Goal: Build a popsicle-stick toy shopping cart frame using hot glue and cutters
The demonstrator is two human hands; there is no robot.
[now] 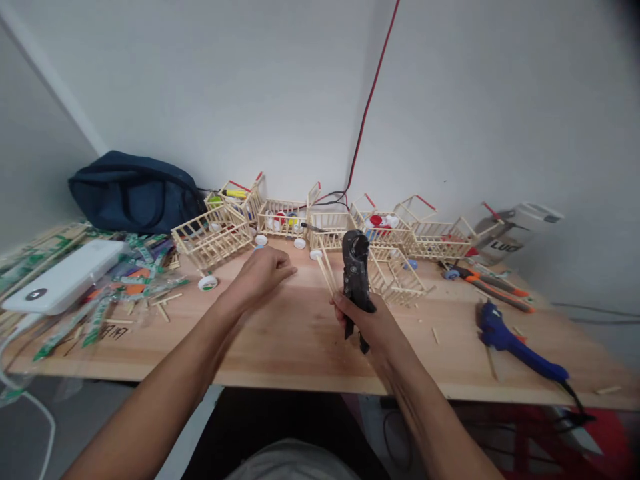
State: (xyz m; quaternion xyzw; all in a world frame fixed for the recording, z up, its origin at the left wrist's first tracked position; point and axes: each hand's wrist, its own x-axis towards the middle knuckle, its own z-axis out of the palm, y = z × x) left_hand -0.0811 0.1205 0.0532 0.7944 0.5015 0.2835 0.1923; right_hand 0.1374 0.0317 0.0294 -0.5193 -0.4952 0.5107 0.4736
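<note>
My right hand (357, 312) is wrapped around black pliers (356, 263), which stand upright with the jaws up and the handles down. Thin wooden sticks (326, 273) also poke up from this hand, left of the pliers. My left hand (265, 270) is closed just above the table, its fingers curled; whatever is in it, if anything, is hidden. Behind it lies a small cart of wooden sticks (215, 237) with a white bottle-cap wheel (208, 283) near it. A partly built stick frame (397, 277) rests right of the pliers.
More stick carts, one holding bottle caps (383, 223), line the wall. A blue glue gun (520, 347), orange-handled pliers (500, 287) and a clear bottle (505, 233) are at right. A blue bag (135, 190), white power bank (67, 277) and plastic wrappers (100, 313) lie at left.
</note>
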